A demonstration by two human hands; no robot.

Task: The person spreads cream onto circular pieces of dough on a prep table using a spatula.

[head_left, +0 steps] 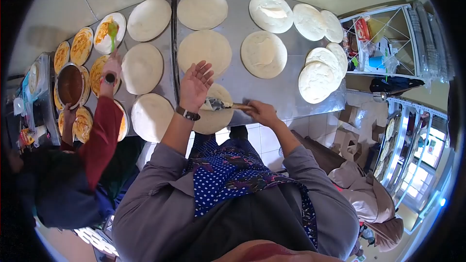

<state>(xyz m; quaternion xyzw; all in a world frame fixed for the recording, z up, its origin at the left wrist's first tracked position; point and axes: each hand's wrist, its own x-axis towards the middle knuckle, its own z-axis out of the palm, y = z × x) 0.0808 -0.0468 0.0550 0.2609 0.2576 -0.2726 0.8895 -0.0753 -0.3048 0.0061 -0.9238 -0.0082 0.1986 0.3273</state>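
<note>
My right hand (pixel 263 113) is closed round the wooden handle of a spatula (pixel 239 106). Its blade, smeared with something white, lies over or on a pale round flatbread (pixel 213 122) at the near table edge; contact is not clear. Just left of the blade, my left hand (pixel 196 87) is raised palm up, fingers stretched and slightly curled, with nothing in it. Behind that hand lies another plain flatbread (pixel 206 51), partly covered by the fingers. To the right sits a flatbread with a paler patch on top (pixel 263 54).
At left, a co-worker in a red sleeve (pixel 103 136) holds a green utensil (pixel 112 30) over a sauced flatbread and steadies a pot of reddish sauce (pixel 69 87). Several flatbreads overlap at right (pixel 315 83). A shelf (pixel 386 75) stands beyond the metal table (pixel 301 110).
</note>
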